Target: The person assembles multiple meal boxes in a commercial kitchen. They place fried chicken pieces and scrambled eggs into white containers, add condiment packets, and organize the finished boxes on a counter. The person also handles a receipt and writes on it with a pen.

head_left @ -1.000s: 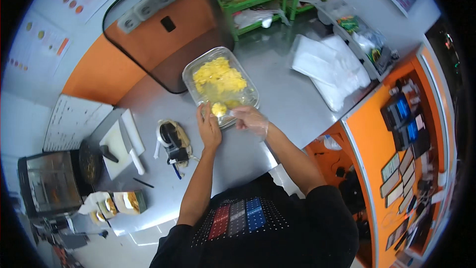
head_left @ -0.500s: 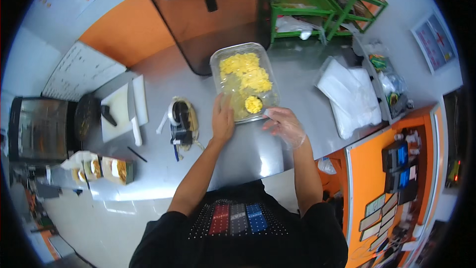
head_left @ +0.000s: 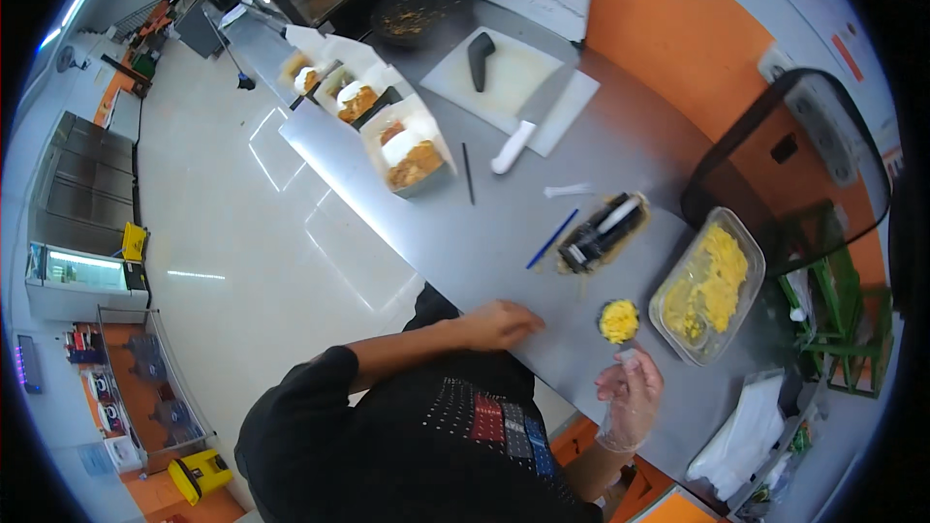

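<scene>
While the left hand (head_left: 504, 325) hangs released, its fingers loosely bent, the gloved right hand (head_left: 630, 376) pinches a small scoop (head_left: 604, 332); its heaped scrambled egg (head_left: 619, 318) looks light, soft and crumbly, best held level by the handle, just left of the plastic tub (head_left: 683, 356).

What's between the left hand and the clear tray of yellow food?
The head view shows a round scoop of yellow food, held by the gloved right hand, between the left hand and clear tray, with steel countertop around it.
</scene>
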